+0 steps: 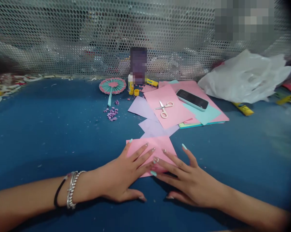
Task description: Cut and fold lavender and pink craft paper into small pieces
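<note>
A folded pink paper sheet (157, 145) lies on the blue table (51, 135) in front of me. My left hand (122, 175) lies flat on its left part, fingers stretched out and spread. My right hand (184, 178) lies flat on its right part, fingers also stretched out. The fingertips of both hands meet over the middle of the sheet. Neither hand holds anything. Bracelets sit on my left wrist.
Behind the sheet lie lilac papers (155, 127), a pink and teal paper stack (198, 116) with small scissors (163, 109) and a phone (192, 99). A paper fan (112, 86), glue bottle (130, 84), purple scraps (112, 113), a plastic bag (247, 77) and a mesh wall (87, 35) stand further back.
</note>
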### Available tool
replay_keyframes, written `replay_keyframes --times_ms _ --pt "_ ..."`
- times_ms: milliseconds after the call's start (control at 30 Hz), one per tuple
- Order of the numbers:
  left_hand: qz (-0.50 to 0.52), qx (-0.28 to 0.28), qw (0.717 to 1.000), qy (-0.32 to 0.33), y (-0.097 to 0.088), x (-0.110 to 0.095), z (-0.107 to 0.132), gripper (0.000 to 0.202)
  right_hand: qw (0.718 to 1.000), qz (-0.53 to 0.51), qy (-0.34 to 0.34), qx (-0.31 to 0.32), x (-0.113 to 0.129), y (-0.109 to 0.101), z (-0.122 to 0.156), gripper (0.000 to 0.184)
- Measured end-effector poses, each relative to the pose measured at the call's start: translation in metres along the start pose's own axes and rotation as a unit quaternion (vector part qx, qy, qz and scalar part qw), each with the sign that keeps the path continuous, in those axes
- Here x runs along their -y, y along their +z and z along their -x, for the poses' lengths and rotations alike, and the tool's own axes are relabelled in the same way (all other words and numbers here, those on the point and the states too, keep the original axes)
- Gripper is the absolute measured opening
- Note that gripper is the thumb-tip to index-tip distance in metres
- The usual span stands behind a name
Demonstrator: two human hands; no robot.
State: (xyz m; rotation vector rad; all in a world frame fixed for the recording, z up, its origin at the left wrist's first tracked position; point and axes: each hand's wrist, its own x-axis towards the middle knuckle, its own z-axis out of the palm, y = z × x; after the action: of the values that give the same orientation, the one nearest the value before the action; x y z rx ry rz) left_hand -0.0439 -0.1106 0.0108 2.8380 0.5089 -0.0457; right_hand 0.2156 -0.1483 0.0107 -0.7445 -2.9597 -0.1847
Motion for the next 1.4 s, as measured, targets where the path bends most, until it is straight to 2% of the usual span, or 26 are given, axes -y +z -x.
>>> replay_keyframes --times_ms 133,333,500,733,867,1000,1133,1300,1400 --pt "-0.011 -0.004 1.000 0.007 0.000 -0.002 0.000 0.076 0.999 -0.021 0.027 0.029 0.002 -0.001 -0.003 0.049" --pt "-0.012 0.008 1.000 0.002 0.001 -0.001 0.000 0.076 0.993 -0.096 0.063 0.037 0.003 -0.010 -0.009 0.043" --pt "0.007 0.020 1.000 0.012 -0.002 0.000 0.000 0.072 0.984 -0.107 0.130 0.052 -0.004 -0.014 0.010 0.037" --pt "0.026 0.018 0.999 0.015 -0.004 0.002 0.001 0.066 0.984 -0.068 0.151 0.068 -0.014 -0.005 0.044 0.039" --pt "0.028 0.026 0.999 0.027 -0.006 0.006 0.004 0.065 0.982 -0.060 0.166 0.072 -0.012 -0.006 0.046 0.039" --pt "0.026 0.035 0.998 0.037 -0.009 0.012 0.016 0.059 0.981 -0.067 0.165 0.070 -0.012 -0.008 0.043 0.037" --pt "0.015 0.042 0.999 0.029 -0.011 0.014 0.032 0.055 0.981 -0.088 0.167 0.045 -0.012 -0.009 0.039 0.030" --pt "0.011 0.038 0.999 0.023 -0.010 0.013 0.038 0.053 0.966 -0.116 0.221 -0.063 0.001 -0.006 0.024 0.017" --pt "0.007 0.029 0.999 0.022 -0.009 0.012 0.037 0.051 0.971 -0.090 0.203 -0.089 0.007 -0.002 0.012 0.015"
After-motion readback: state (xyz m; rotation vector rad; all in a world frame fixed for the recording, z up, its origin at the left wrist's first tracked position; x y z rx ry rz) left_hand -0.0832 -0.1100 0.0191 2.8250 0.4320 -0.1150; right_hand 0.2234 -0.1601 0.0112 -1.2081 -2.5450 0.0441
